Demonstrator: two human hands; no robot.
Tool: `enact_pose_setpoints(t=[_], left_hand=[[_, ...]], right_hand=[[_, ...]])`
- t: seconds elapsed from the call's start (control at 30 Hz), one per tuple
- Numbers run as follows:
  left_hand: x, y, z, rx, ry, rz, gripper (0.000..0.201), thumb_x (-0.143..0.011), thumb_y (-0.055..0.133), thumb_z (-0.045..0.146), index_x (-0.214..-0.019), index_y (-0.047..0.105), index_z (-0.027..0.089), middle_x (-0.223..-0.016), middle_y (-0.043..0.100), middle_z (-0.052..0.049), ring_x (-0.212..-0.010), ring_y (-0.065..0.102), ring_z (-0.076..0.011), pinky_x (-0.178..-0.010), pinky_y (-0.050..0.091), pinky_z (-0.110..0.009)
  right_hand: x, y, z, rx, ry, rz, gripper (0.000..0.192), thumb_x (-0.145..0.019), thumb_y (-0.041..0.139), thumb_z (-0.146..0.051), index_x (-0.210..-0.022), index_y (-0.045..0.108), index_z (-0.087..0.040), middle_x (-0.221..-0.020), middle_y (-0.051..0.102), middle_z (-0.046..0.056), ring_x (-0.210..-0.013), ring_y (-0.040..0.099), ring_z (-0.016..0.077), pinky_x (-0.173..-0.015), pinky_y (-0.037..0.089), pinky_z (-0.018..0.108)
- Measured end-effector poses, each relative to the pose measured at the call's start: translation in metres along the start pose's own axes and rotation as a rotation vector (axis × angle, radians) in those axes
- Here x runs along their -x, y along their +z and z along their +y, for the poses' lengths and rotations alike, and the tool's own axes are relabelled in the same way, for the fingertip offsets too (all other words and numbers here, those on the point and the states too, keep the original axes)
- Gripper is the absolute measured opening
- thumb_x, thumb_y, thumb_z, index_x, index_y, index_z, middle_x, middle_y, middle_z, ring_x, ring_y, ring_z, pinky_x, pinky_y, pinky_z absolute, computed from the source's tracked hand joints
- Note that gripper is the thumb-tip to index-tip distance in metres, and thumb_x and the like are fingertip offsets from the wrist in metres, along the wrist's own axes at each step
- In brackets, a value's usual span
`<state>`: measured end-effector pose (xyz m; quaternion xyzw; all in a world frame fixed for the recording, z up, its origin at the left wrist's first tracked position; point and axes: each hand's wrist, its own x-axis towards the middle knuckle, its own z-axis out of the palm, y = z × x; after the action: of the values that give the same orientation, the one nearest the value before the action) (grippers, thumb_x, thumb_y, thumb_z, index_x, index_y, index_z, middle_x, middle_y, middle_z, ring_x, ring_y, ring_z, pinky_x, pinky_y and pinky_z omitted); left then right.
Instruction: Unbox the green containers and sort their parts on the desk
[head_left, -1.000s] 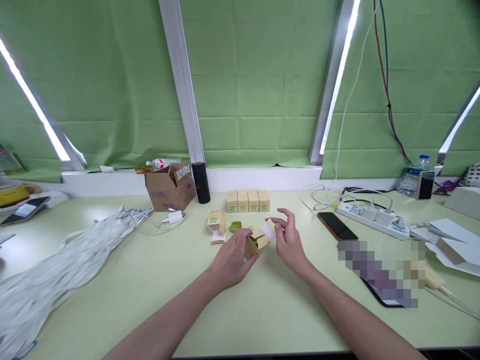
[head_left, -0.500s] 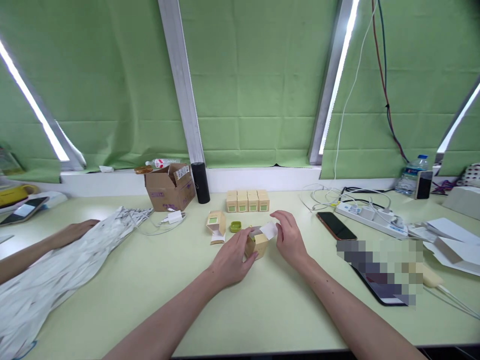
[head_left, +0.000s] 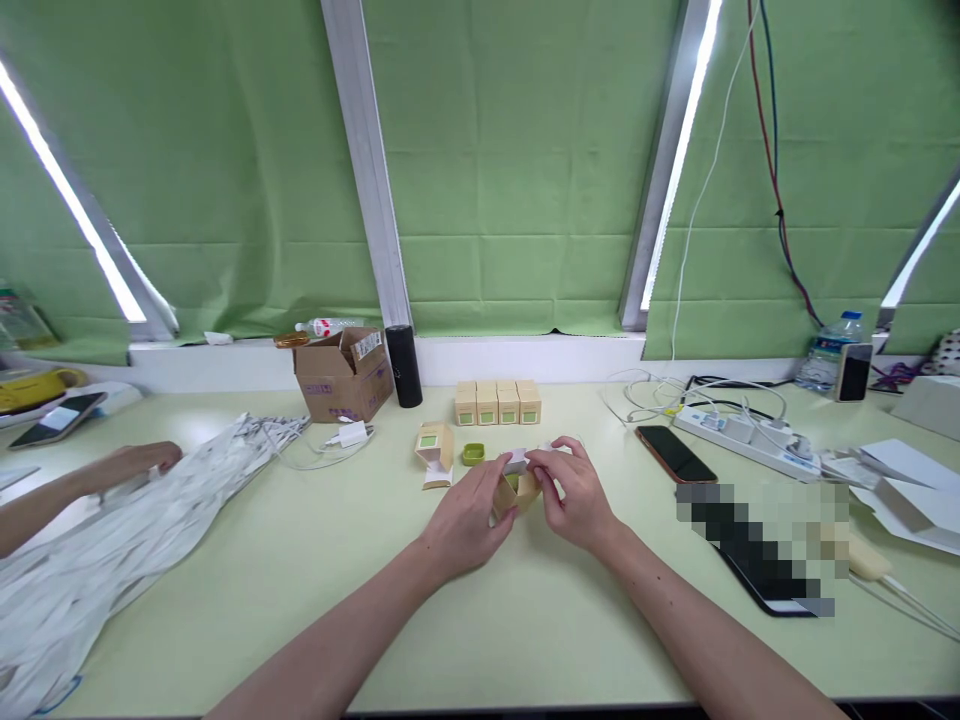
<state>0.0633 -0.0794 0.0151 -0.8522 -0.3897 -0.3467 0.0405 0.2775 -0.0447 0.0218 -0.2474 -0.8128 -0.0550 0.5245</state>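
Looking down through the head view, I am clamping my left hand (head_left: 466,515) around a small, open, tan cardboard box (head_left: 527,491), which is sitting between my hands over the pale green desk (head_left: 262,560). My right hand (head_left: 576,490) is now moving inward, bringing thumb and fingers together at the opening, so both hands are working there; whether it is pinching cardboard, I cannot tell.

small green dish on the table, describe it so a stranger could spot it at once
On the pale table, find the row of four small tan boxes near the back. In front of that row, right of a separate open box and beyond the left hand, sits the small green dish. Its solid yellow-green colour sets it apart from the tan cardboard around it.
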Motion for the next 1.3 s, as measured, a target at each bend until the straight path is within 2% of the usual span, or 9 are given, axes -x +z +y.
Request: enact_pose_setpoints(t=[0.13,0.33,0.57,0.77,0.9,1.03,1.17,1.3], left_hand=[[-0.003,-0.003,0.005,-0.052,0.033,0.097,0.074,-0.093,0.064,0.017,-0.159,0.03,0.021,-0.131,0.067,-0.017,-0.118,0.068,-0.0313,-0.094,0.062,-0.049],[-0.007,-0.002,0.006,-0.113,0.028,0.195,0.076,-0.091,0.063,0.011,-0.159,0.031,0.022,-0.125,0.067,-0.014,-0.114,0.066,-0.03,-0.094,0.061,-0.048],[-0.006,0.0,0.001,-0.158,0.037,0.231,0.082,-0.09,0.059,0.006,-0.164,0.026,0.025,-0.123,0.065,-0.013,-0.113,0.063,-0.0281,-0.095,0.061,-0.045],[-0.005,0.001,-0.003,-0.239,0.073,0.229,0.085,-0.09,0.058,0.004,-0.165,0.024,0.025,-0.121,0.065,-0.013,-0.111,0.063,-0.0275,-0.091,0.062,-0.042],[-0.004,0.001,-0.001,-0.311,0.1,0.204,0.085,-0.091,0.054,0.003,-0.166,0.022,0.025,-0.121,0.065,-0.014,-0.11,0.062,-0.0281,-0.088,0.062,-0.042],[-0.004,0.0,0.002,-0.374,0.143,0.175,0.079,-0.093,0.051,0.003,-0.165,0.024,0.022,-0.122,0.065,-0.015,-0.109,0.063,-0.028,-0.08,0.062,-0.038],[-0.004,-0.002,0.005,-0.42,0.182,0.127,0.074,-0.093,0.053,0.004,-0.162,0.032,0.019,-0.119,0.066,-0.015,-0.104,0.063,-0.0273,-0.071,0.061,-0.034],[-0.004,-0.003,0.006,-0.415,0.174,0.12,0.069,-0.093,0.053,0.004,-0.158,0.038,0.02,-0.119,0.065,-0.015,-0.103,0.063,-0.0264,-0.074,0.061,-0.034]], right_hand=[[-0.002,0.0,-0.003,-0.015,0.019,0.127,0.032,-0.095,0.052,-0.006,-0.118,0.063,-0.026,-0.088,0.076,0.004,-0.07,0.071,0.0208,-0.087,0.053,0.049],[-0.005,0.0,-0.006,0.05,-0.001,0.162,0.029,-0.096,0.054,-0.006,-0.113,0.065,-0.026,-0.093,0.077,0.004,-0.081,0.073,0.0219,-0.089,0.05,0.049],[-0.001,0.005,-0.004,0.101,0.035,0.083,0.025,-0.096,0.055,-0.007,-0.108,0.068,-0.024,-0.102,0.072,0.008,-0.089,0.07,0.0228,-0.088,0.051,0.047],[0.005,0.01,-0.003,0.06,0.103,-0.031,0.034,-0.097,0.049,-0.006,-0.12,0.066,-0.024,-0.109,0.068,0.011,-0.096,0.068,0.0248,-0.077,0.058,0.039],[0.004,0.01,-0.007,-0.021,0.208,-0.055,0.026,-0.099,0.051,-0.013,-0.114,0.068,-0.024,-0.108,0.066,0.01,-0.081,0.068,0.0207,-0.068,0.059,0.035],[0.002,0.012,-0.014,-0.136,0.367,-0.094,0.014,-0.097,0.058,-0.02,-0.103,0.07,-0.023,-0.108,0.064,0.009,-0.07,0.064,0.0173,-0.067,0.059,0.036],[0.001,0.017,-0.017,-0.191,0.509,-0.123,0.01,-0.093,0.058,-0.021,-0.092,0.068,-0.023,-0.106,0.062,0.008,-0.069,0.062,0.0177,-0.064,0.058,0.036],[0.0,0.019,-0.016,-0.309,0.596,-0.071,0.012,-0.092,0.057,-0.024,-0.081,0.062,-0.023,-0.102,0.062,0.008,-0.077,0.063,0.0202,-0.057,0.054,0.032]])
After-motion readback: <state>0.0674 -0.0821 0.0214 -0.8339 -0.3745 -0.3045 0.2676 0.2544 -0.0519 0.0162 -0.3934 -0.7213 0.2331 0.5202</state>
